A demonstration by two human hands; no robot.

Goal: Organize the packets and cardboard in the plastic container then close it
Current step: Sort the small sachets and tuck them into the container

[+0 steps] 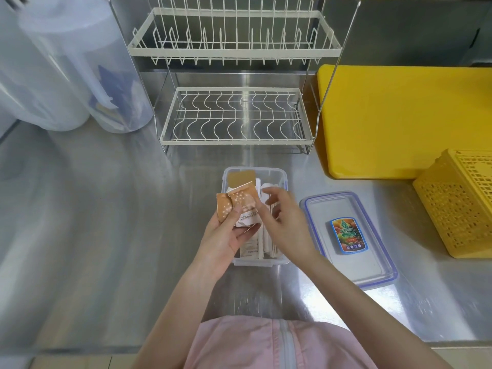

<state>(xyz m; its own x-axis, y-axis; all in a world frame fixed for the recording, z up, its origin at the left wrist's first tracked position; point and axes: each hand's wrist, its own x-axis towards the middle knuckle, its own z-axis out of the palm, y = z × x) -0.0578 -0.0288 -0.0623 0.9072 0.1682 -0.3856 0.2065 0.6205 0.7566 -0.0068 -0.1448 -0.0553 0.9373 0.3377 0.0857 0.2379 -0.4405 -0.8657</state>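
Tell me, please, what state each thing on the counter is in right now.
Container: open, on the counter, packets inside.
Lid: off, flat beside the container.
Packets: gripped in the left hand above the container.
Cardboard: upright at the container's far end.
Right hand: open, at the packets.
Rack: both tiers bare.
Basket: tipped on its side.

Kitchen: steel counter, dish rack.

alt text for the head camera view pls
A left hand holds orange packets over an open plastic container on a steel counter, the right hand reaching in beside it. The lid lies to the right.
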